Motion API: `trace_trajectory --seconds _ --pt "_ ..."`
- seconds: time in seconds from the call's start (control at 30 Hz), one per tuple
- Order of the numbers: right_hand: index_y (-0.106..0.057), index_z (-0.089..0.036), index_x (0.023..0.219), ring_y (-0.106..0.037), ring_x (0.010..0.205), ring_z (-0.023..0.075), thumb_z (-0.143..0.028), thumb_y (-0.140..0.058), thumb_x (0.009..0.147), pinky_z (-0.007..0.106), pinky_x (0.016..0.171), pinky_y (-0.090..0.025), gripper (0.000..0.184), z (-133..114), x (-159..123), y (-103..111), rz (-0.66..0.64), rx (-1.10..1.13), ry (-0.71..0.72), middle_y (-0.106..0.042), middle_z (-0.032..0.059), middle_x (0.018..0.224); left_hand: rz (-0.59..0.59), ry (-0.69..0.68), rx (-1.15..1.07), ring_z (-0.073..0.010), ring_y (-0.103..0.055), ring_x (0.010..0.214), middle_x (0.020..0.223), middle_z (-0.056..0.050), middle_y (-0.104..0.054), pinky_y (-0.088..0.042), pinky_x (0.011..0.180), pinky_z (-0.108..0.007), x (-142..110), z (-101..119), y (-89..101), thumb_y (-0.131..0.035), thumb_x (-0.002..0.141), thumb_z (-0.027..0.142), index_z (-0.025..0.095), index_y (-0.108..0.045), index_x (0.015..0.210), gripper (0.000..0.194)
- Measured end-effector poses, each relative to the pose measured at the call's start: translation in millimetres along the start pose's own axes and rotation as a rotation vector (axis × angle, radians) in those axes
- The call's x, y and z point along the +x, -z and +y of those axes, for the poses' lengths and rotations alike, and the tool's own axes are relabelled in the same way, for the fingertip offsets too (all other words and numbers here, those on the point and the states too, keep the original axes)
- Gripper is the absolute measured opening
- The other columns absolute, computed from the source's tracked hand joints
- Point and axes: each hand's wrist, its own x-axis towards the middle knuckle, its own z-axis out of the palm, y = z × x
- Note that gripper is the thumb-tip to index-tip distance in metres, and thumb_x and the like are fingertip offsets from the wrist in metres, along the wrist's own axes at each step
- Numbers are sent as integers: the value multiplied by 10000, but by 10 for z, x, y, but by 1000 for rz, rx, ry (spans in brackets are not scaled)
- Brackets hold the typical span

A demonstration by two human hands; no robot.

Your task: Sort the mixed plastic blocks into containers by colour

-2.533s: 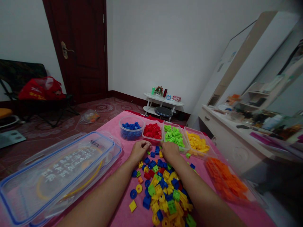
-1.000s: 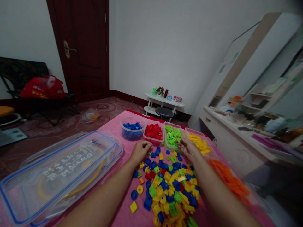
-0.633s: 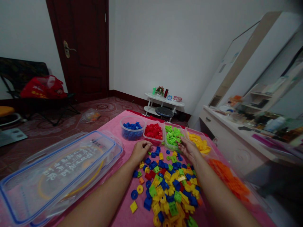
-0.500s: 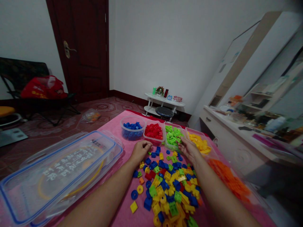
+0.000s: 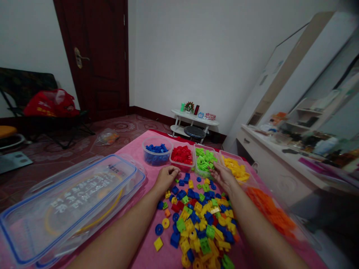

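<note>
Watching from the room, I see loose plastic blocks (image 5: 198,207) heaped on the near part of the pink-covered counter (image 5: 131,144), right of centre. Material looks like hard plastic: likely light, stiff, tough to break, a bit slick on flat faces. Best hold: thumb and fingertip across opposite side walls; for the blue ring (image 5: 156,229), pinch the outer edge. Flat yellow tile (image 5: 158,244) lies low, left of the heap; probably wants a nail under one corner. Left hand (image 5: 167,177) is curled just beside the red tub (image 5: 182,166); can't tell if anything is pinched inside. Right hand (image 5: 223,175) is at the near right corner of the green tub (image 5: 203,174), fingers loosely parted, no block visible in its grasp; rim contact unclear. Tubs look thin-walled, may flex.
</note>
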Motion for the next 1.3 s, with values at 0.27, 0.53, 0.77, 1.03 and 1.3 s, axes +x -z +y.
trace_trajectory --seconds 0.27,0.53,0.77,1.03,1.3 --pt "-567 -168 809 -636 511 101 -173 -704 744 137 432 -509 152 40 37 29 -8 23 -2 -644 -22 588 15 13 -30 -161 -631 639 701 -61 -694 -467 590 -249 -8 10 -3 -597 718 286 118 -660 746 181" --pt "-579 -168 810 -648 550 104 -182 -671 775 144 450 -517 99 55 21 39 -32 31 20 -657 -1 642 15 7 -13 -156 -625 622 682 -58 -691 -461 587 -245 -18 44 -3 -599 711 280 118 -663 718 174" --pt "-614 -179 839 -695 716 151 -181 -701 728 206 604 -576 141 6 -47 13 -67 39 74 -667 10 761 6 -16 -14 -161 -636 653 709 -61 -696 -463 593 -244 -1 -18 3 -589 731 297 121 -661 738 190" --pt "-650 -161 954 -637 655 141 -346 -697 655 196 465 -469 354 -57 -188 96 83 -254 384 -677 40 862 0 -10 -14 -155 -623 637 702 -60 -691 -464 598 -247 13 -29 0 -599 726 313 124 -659 737 199" --pt "-728 -228 938 -640 888 224 -243 -568 769 304 750 -453 233 19 -525 109 -124 -1436 601 -715 55 966 1 -20 5 -158 -620 639 701 -59 -688 -463 602 -250 -2 -16 3 -599 731 319 125 -668 744 207"
